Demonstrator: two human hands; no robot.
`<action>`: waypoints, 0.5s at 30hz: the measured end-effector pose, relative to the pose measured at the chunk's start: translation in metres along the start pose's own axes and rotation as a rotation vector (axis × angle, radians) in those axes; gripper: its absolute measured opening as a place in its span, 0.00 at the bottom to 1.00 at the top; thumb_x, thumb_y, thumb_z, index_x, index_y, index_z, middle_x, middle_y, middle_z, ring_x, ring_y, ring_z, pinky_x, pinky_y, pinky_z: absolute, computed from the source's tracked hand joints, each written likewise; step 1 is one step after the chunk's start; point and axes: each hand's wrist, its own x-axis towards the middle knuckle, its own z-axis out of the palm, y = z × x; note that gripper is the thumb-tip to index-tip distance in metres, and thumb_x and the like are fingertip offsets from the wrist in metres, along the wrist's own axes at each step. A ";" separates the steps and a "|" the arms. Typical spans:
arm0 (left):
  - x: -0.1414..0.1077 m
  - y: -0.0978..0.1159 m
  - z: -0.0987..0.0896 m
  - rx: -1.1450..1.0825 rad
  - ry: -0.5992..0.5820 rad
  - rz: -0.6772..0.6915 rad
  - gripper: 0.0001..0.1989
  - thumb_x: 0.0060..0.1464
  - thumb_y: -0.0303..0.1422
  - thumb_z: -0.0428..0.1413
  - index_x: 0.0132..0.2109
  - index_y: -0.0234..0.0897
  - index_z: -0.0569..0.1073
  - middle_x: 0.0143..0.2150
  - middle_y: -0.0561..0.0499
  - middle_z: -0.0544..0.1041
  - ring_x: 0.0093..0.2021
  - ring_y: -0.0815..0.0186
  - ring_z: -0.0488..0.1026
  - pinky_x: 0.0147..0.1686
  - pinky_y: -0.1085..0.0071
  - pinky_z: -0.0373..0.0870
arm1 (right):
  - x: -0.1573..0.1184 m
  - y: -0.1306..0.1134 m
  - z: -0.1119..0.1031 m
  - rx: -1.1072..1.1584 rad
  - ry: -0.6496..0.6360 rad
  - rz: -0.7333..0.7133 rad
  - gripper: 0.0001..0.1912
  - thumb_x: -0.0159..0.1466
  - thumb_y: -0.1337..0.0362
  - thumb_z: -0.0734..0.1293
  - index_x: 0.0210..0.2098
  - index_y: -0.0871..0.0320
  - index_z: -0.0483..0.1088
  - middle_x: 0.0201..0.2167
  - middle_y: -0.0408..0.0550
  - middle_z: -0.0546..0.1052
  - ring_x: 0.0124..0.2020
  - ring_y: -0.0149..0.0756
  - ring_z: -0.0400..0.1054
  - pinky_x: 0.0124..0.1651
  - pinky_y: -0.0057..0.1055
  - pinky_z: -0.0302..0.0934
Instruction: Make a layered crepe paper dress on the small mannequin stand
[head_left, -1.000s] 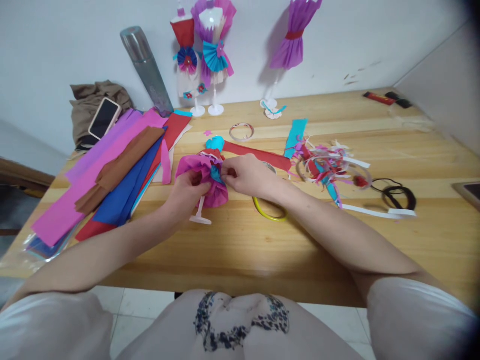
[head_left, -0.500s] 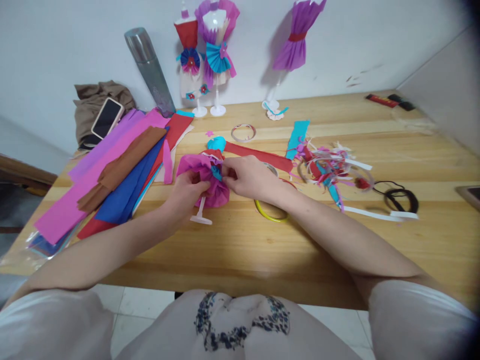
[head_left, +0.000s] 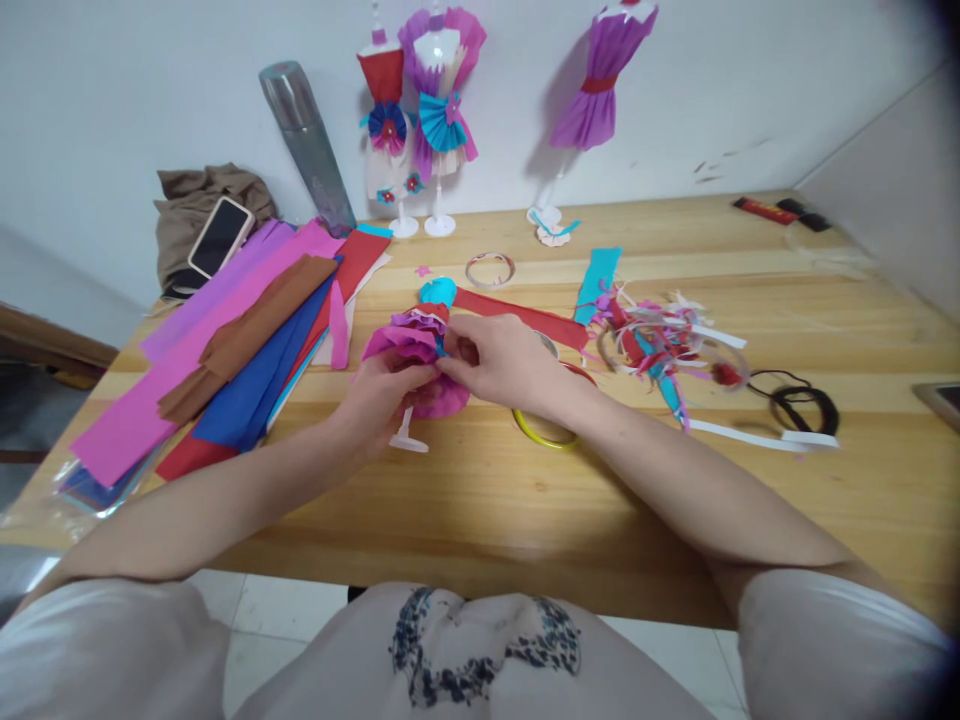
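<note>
A small dress-form stand with a white base (head_left: 409,441) leans on the table and wears a ruffled pink paper skirt (head_left: 394,343). Fingers and thumb of my left hand (head_left: 375,395) are closed on the skirt's front folds. From the other side, my right hand (head_left: 499,358) pinches at a little blue paper piece (head_left: 440,346) on the skirt; the fingertips cover most of it. Both thumbs nearly meet there. Above the skirt show a red band and a turquoise crumpled paper piece (head_left: 438,291).
Coloured paper sheets (head_left: 247,340) lie left, near a phone (head_left: 221,237) and a steel flask (head_left: 311,150). Dressed mannequins (head_left: 386,90) stand by the wall. A red strip (head_left: 517,315), tape rolls, a yellow ring (head_left: 544,437), paper scraps (head_left: 660,335) and black cord (head_left: 814,408) lie rightward.
My hands have come closer together at the skirt's front, the left thumb shifting right towards the right fingertips. The blue piece is more covered now. The view has shifted slightly.
</note>
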 end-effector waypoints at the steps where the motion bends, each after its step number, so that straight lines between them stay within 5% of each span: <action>1: 0.000 0.000 0.000 0.001 -0.006 0.000 0.06 0.47 0.21 0.61 0.35 0.31 0.77 0.29 0.51 0.78 0.26 0.71 0.74 0.27 0.76 0.71 | 0.001 0.001 0.000 0.031 0.005 -0.006 0.03 0.62 0.65 0.67 0.32 0.58 0.71 0.27 0.44 0.75 0.27 0.32 0.63 0.30 0.30 0.46; 8: 0.001 -0.001 0.001 -0.027 0.022 -0.014 0.02 0.53 0.25 0.57 0.34 0.32 0.76 0.27 0.51 0.76 0.25 0.70 0.73 0.25 0.75 0.71 | 0.005 0.004 0.008 0.088 0.074 -0.062 0.09 0.63 0.58 0.68 0.38 0.58 0.72 0.32 0.46 0.77 0.31 0.35 0.66 0.33 0.31 0.51; 15: 0.002 -0.002 0.005 0.057 0.086 -0.026 0.08 0.50 0.19 0.53 0.32 0.33 0.75 0.24 0.52 0.76 0.21 0.69 0.72 0.21 0.74 0.69 | 0.016 0.009 0.016 -0.004 0.107 -0.069 0.07 0.63 0.68 0.63 0.31 0.57 0.73 0.30 0.48 0.76 0.32 0.38 0.67 0.35 0.33 0.51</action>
